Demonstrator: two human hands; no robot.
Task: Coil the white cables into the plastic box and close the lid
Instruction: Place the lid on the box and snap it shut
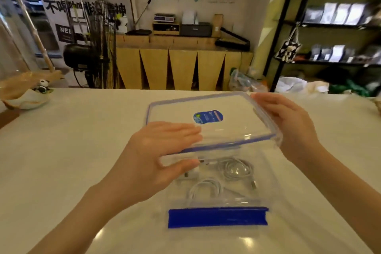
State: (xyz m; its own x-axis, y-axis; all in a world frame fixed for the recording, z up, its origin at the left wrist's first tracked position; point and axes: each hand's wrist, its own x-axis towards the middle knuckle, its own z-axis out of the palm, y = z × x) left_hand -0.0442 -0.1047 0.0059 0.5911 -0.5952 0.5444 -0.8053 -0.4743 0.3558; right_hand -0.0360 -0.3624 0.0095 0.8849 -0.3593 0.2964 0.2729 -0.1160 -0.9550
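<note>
A clear plastic box (pixel 266 183) stands on the white table, with a blue latch (pixel 217 217) folded down at its near side. Inside lie coiled white cables (pixel 237 169) and a second coil (pixel 204 188), plus a small white plug. The clear lid (pixel 222 130), blue-rimmed with a blue sticker, hovers tilted over the far part of the box. My left hand (pixel 156 159) grips the lid's near left edge, fingers on top and thumb beneath. My right hand (pixel 288 123) holds the lid's right edge.
The white table (pixel 82 150) spreads wide around the box. A bowl with a panda figure (pixel 31 97) sits at the far left edge. Beyond the table are a fan, a wooden counter and black shelves.
</note>
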